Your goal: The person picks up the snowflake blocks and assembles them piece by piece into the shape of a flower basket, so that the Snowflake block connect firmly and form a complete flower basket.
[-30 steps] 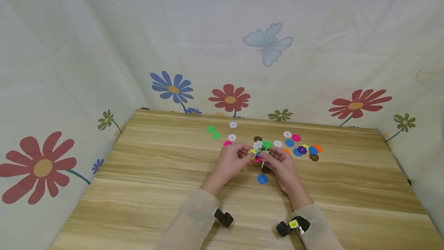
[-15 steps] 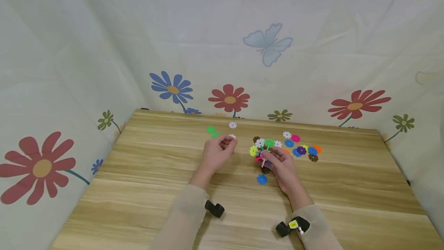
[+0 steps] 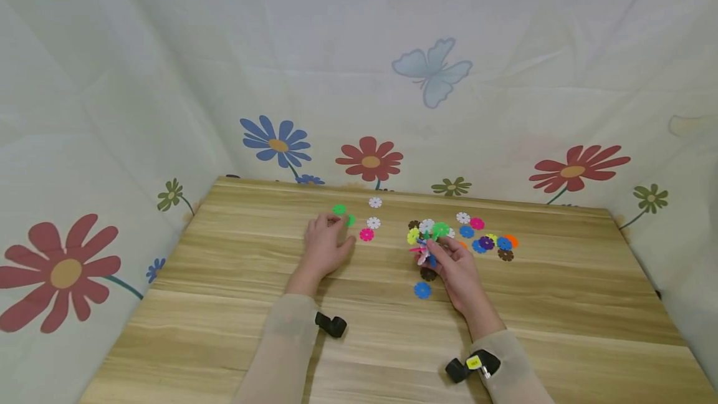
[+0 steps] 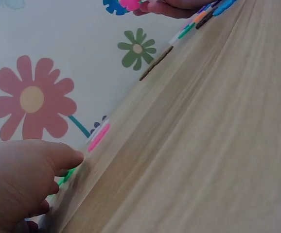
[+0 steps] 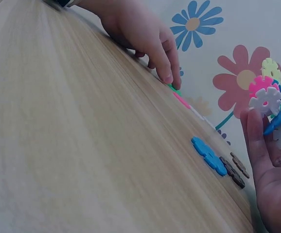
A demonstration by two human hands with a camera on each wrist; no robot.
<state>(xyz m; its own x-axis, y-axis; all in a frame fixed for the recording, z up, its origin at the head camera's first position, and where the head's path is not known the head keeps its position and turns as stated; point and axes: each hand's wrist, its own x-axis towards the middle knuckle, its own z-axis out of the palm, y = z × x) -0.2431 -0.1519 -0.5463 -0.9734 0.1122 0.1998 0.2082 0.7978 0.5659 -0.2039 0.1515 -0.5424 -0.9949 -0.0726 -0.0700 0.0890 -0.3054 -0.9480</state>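
Observation:
My right hand [image 3: 460,270] grips a cluster of interlocked plastic snowflake discs [image 5: 266,99] in pink, white, blue, yellow and green, held up above the table. Part of the cluster is hidden by the thumb and fingers. At the left, my left hand [image 3: 325,245] is low over the tabletop, thumb apart from the fingers, with its fingertips right at a green snowflake disc [image 3: 351,220]. Another green disc [image 3: 339,209] lies just beyond those fingers. A pink disc [image 3: 366,235] and a white disc [image 3: 373,222] are to the right of the left hand.
Loose discs lie on the wooden table [image 3: 224,279]: a blue disc [image 3: 422,290] and a brown disc [image 3: 429,274] near the right hand, plus several others, including a purple disc [image 3: 486,242], farther right. A flower-printed curtain [image 3: 314,48] stands behind the table.
My left hand has let go of the cluster and moved left to the green discs, uncovering the pink and white discs. My right hand stays in place, with the cluster turned slightly.

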